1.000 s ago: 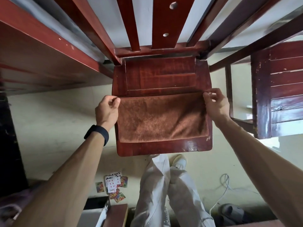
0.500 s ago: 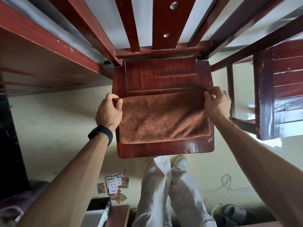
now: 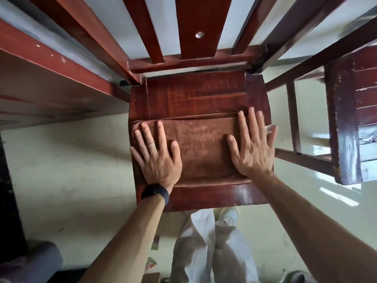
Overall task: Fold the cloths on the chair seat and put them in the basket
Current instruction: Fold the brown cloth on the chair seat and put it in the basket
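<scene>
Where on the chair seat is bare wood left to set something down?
The widest bare patch of the chair seat lies between the far edge of the cloth and the backrest rail. A narrow strip borders the front edge. The middle is crowded: left hand and right hand press flat on the cloth.

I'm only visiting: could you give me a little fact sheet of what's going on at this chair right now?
cloth: brown cloth, lying flat on the front part of the chair seat
left hand: flat, fingers spread, pressing the cloth's left end
right hand: flat, fingers spread, pressing the cloth's right end
basket: not in view
likely step: smoothing the cloth
</scene>
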Demonstrator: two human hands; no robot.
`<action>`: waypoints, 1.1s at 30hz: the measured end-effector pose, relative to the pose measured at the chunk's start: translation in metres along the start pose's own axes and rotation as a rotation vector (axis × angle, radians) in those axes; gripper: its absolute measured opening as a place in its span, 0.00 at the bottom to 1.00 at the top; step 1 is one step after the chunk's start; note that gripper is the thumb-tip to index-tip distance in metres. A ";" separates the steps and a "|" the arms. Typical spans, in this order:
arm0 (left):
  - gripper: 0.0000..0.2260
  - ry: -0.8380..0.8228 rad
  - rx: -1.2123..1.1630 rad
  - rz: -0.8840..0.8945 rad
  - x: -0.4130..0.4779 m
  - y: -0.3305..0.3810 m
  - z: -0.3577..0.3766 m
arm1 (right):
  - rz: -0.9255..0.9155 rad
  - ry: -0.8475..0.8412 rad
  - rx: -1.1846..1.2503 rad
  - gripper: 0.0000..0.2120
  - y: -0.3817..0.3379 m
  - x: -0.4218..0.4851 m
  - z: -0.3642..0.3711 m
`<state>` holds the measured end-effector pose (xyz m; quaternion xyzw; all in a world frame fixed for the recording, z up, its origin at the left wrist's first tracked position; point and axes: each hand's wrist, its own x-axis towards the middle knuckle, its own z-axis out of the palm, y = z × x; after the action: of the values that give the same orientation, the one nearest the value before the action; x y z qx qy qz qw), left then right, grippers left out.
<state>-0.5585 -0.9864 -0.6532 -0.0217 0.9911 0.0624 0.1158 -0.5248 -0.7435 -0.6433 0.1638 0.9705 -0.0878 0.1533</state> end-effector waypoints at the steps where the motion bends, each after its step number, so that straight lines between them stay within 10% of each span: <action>1: 0.28 -0.014 0.014 0.056 0.010 0.001 -0.003 | 0.047 0.017 0.029 0.32 0.001 -0.007 0.000; 8: 0.28 -0.148 0.149 0.632 0.113 0.059 -0.042 | 0.450 -0.029 0.139 0.24 0.003 -0.087 -0.021; 15: 0.20 0.075 -0.592 -0.214 -0.021 0.097 -0.065 | 0.671 -0.233 0.564 0.28 0.004 -0.090 -0.047; 19: 0.16 -0.309 -0.879 -0.852 -0.115 0.078 -0.039 | 0.665 -0.316 0.668 0.24 0.023 -0.068 -0.057; 25: 0.15 -0.548 -0.822 -0.719 -0.139 0.081 -0.022 | 0.689 -0.426 0.944 0.08 0.040 -0.063 -0.072; 33: 0.09 -0.726 -1.243 -0.889 -0.159 0.071 -0.092 | 0.875 -0.408 1.318 0.16 0.047 -0.137 -0.090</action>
<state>-0.4289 -0.9236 -0.5193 -0.4480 0.5769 0.5477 0.4080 -0.4097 -0.7193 -0.5197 0.5653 0.5207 -0.6009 0.2197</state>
